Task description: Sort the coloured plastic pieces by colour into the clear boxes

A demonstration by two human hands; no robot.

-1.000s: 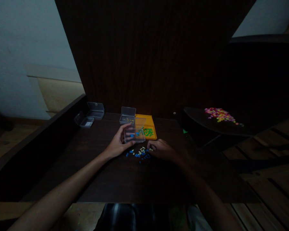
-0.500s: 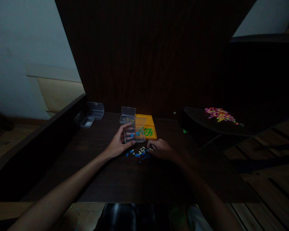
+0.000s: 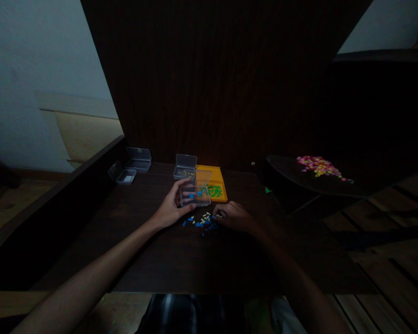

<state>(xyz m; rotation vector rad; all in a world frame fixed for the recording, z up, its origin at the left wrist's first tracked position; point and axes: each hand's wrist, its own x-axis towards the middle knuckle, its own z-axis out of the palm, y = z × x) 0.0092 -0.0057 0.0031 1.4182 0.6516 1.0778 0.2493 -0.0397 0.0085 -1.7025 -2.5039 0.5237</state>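
My left hand (image 3: 170, 208) grips a small clear plastic box (image 3: 195, 195) with its lid up; a few blue pieces lie inside it. Just in front of the box, a little heap of blue and pale yellow pieces (image 3: 202, 221) is scattered on the dark wooden table (image 3: 181, 260). My right hand (image 3: 232, 216) rests at the right edge of that heap, fingers curled and pinched together among the pieces; what they hold is too small to make out. Behind the box lies an orange tray (image 3: 216, 184) with green pieces in it.
Another clear box (image 3: 184, 168) with yellow pieces stands behind the held one. Two more open clear boxes (image 3: 126, 176) (image 3: 138, 160) sit at the table's far left by a raised dark edge. A pile of pink and yellow pieces (image 3: 318, 166) lies on a dark side surface at right.
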